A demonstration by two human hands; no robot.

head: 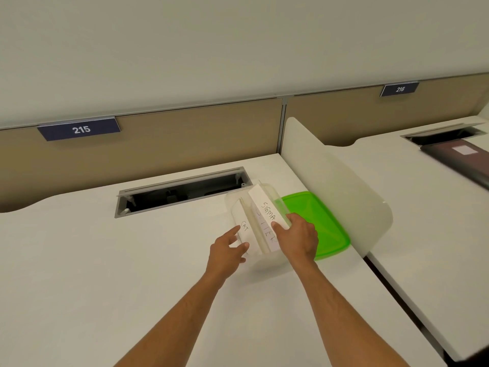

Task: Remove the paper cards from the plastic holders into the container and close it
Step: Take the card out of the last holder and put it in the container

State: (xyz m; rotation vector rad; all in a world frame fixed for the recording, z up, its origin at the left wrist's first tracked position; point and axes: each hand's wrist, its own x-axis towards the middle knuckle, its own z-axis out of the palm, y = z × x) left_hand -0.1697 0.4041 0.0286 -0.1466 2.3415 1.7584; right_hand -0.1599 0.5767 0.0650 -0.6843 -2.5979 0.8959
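Observation:
A clear plastic container (232, 202) stands on the white desk with plastic holders and paper cards in it. My right hand (297, 237) grips the near end of a holder carrying the card marked SIGMA (267, 207), raised at the container's right side. Beneath it lies a second card with faint letters (267, 235). My left hand (227, 249) has its fingers apart, thumb and forefinger touching the card marked CAT (245, 230) at the container's near left. The green lid (325, 226) lies flat to the right, partly behind my right hand.
An open cable tray slot (182, 192) cuts the desk behind the container. A white divider panel (336, 181) rises just right of the lid. The tan partition carries a 215 sign (80, 129). On the neighbouring desk lies a dark folder (460, 160).

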